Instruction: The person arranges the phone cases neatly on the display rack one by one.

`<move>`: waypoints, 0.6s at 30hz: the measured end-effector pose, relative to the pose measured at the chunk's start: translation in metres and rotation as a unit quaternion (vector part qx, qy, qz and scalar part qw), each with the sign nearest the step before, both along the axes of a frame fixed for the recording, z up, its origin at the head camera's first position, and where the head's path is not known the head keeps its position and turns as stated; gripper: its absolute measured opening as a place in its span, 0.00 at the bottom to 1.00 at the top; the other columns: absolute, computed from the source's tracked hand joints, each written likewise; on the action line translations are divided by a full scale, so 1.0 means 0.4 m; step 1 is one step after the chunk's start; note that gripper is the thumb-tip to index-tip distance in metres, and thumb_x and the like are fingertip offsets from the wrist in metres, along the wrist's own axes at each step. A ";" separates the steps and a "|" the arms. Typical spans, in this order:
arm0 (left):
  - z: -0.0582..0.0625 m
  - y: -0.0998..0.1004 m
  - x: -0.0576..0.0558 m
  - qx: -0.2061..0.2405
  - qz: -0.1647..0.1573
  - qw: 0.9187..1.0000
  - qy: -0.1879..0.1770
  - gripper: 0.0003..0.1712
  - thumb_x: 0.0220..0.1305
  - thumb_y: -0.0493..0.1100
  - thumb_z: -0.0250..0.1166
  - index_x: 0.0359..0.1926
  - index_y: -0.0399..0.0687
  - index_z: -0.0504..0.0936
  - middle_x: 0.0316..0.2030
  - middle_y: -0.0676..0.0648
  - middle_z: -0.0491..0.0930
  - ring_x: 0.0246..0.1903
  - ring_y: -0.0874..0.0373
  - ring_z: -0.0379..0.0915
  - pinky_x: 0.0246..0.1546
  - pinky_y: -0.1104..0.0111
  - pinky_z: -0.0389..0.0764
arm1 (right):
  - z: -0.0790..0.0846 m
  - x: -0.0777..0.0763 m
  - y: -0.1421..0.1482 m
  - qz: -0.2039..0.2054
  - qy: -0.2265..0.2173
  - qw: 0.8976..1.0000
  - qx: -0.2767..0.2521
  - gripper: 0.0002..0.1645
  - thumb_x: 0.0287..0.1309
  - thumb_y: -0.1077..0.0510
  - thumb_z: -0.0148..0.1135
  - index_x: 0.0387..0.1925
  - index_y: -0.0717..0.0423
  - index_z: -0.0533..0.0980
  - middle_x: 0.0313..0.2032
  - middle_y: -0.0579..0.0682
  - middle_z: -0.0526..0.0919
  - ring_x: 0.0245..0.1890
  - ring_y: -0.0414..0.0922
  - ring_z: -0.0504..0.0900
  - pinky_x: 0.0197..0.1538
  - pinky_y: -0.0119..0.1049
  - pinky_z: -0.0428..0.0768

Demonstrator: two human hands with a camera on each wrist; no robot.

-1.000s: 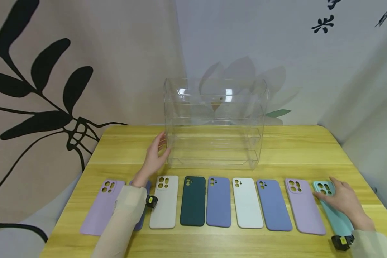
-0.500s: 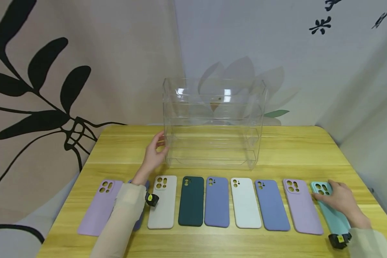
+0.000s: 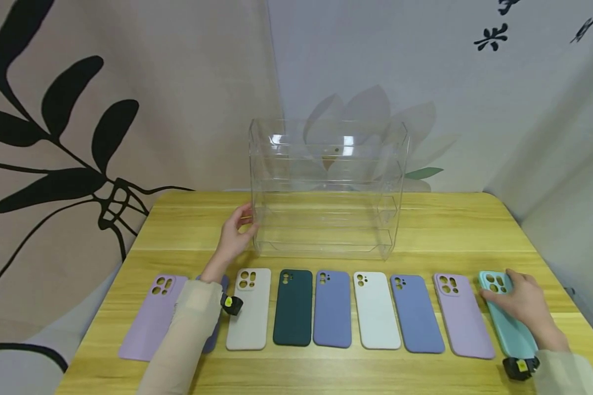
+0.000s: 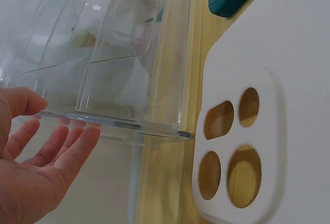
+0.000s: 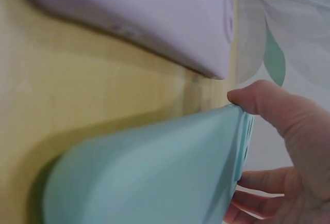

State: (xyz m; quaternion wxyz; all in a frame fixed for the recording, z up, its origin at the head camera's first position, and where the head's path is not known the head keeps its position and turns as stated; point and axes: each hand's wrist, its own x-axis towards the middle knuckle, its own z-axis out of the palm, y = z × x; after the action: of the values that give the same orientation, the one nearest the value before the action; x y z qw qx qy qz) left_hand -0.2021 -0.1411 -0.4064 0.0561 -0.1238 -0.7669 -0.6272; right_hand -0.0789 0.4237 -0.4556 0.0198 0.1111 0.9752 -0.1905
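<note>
My left hand [image 3: 234, 236] is at the left side of a clear acrylic display rack [image 3: 326, 252] with stepped tiers. In the left wrist view its slightly bent fingertips touch the rack's side wall, with the thumb near the wall's edge. On the far right, my right hand [image 3: 526, 304] pinches a mint-green phone case [image 3: 511, 329] by its long sides, near the camera cutouts. The right wrist view shows the mint-green case [image 5: 154, 167] tilted, its camera end off the table, with the thumb on one edge and the fingers on the other.
Phone cases lie in a row across the wooden table [image 3: 326, 373]: lilac [image 3: 150, 323], white [image 3: 249, 323], dark green [image 3: 293, 312], periwinkle [image 3: 333, 312], another white [image 3: 375, 312], blue [image 3: 417, 318], and a second lilac [image 3: 464, 323]. My left forearm partly covers another blue case [image 3: 211, 340]. Printed curtains hang behind.
The mint-green case's camera end has risen slightly in my right hand over the last half second. My left hand and the rack keep their places; the head view shifted a little earlier.
</note>
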 end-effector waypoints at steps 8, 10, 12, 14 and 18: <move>0.000 0.002 0.002 0.000 0.003 1.000 0.010 0.27 0.56 0.19 0.54 0.59 0.18 0.61 0.49 0.22 0.67 0.50 0.26 0.64 0.56 0.43 0.66 | 0.027 -0.006 -0.023 0.002 0.043 0.999 0.007 0.51 0.48 0.50 0.67 0.57 0.86 0.55 0.48 0.84 0.58 0.38 0.70 0.65 0.33 0.59 0.70; -0.001 0.001 0.002 -0.003 0.004 1.000 0.013 0.27 0.56 0.19 0.54 0.58 0.17 0.61 0.48 0.22 0.68 0.50 0.26 0.65 0.56 0.43 0.66 | 0.034 -0.007 -0.031 0.003 0.061 0.998 0.007 0.50 0.47 0.51 0.67 0.57 0.86 0.56 0.48 0.84 0.58 0.39 0.70 0.64 0.34 0.60 0.69; -0.003 0.001 0.001 -0.004 0.004 1.000 0.012 0.27 0.56 0.19 0.54 0.58 0.17 0.61 0.48 0.22 0.67 0.50 0.27 0.65 0.56 0.44 0.66 | 0.043 -0.009 -0.039 0.005 0.082 0.997 0.005 0.50 0.47 0.52 0.67 0.57 0.85 0.56 0.48 0.84 0.58 0.40 0.71 0.64 0.36 0.62 0.68; -0.003 0.000 0.001 -0.006 0.002 1.000 0.009 0.27 0.56 0.19 0.54 0.59 0.18 0.61 0.49 0.22 0.67 0.50 0.27 0.65 0.56 0.44 0.66 | 0.053 -0.012 -0.048 0.006 0.105 0.994 0.001 0.50 0.47 0.52 0.67 0.58 0.85 0.55 0.49 0.85 0.59 0.41 0.72 0.63 0.38 0.65 0.67; -0.003 -0.002 0.001 -0.003 -0.004 1.000 0.006 0.28 0.57 0.19 0.53 0.60 0.19 0.61 0.50 0.21 0.66 0.51 0.27 0.64 0.56 0.43 0.66 | 0.079 -0.025 -0.070 0.001 0.142 0.990 -0.008 0.50 0.47 0.52 0.67 0.60 0.83 0.55 0.51 0.84 0.59 0.46 0.74 0.61 0.43 0.66 0.64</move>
State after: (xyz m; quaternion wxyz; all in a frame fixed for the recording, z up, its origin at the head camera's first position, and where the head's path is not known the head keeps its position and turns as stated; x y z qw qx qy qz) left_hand -0.2017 -0.1418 -0.4078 0.0579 -0.1302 -0.7680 -0.6244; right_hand -0.0888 0.3958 -0.4241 -0.1176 0.0821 0.9667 -0.2120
